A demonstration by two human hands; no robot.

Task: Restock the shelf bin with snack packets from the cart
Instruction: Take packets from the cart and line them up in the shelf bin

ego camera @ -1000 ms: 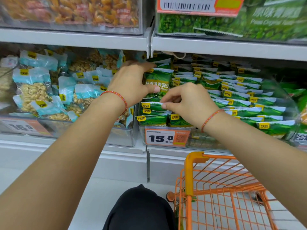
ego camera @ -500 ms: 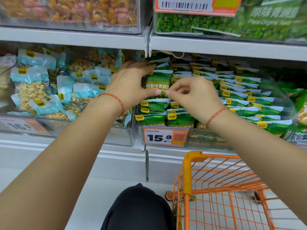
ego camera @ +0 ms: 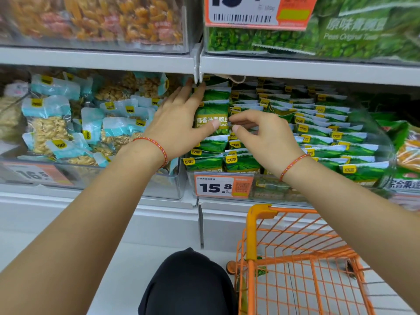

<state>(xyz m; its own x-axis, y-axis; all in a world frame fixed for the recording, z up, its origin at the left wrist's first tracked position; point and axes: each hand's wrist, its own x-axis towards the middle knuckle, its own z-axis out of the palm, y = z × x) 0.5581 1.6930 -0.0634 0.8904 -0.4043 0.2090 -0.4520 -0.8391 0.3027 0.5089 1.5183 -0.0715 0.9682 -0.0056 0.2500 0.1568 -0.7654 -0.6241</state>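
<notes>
Down low, the orange cart (ego camera: 302, 258) shows mostly bare wire, only a scrap of green at its near corner, so the unloading looks close to finished. Up at the clear shelf bin (ego camera: 372, 137), green packets already sit in tidy rows. The left hand (ego camera: 179, 128) presses an upright green packet (ego camera: 212, 115) with straight fingers; the right hand (ego camera: 266, 135) pinches its edge, squaring it in.
</notes>
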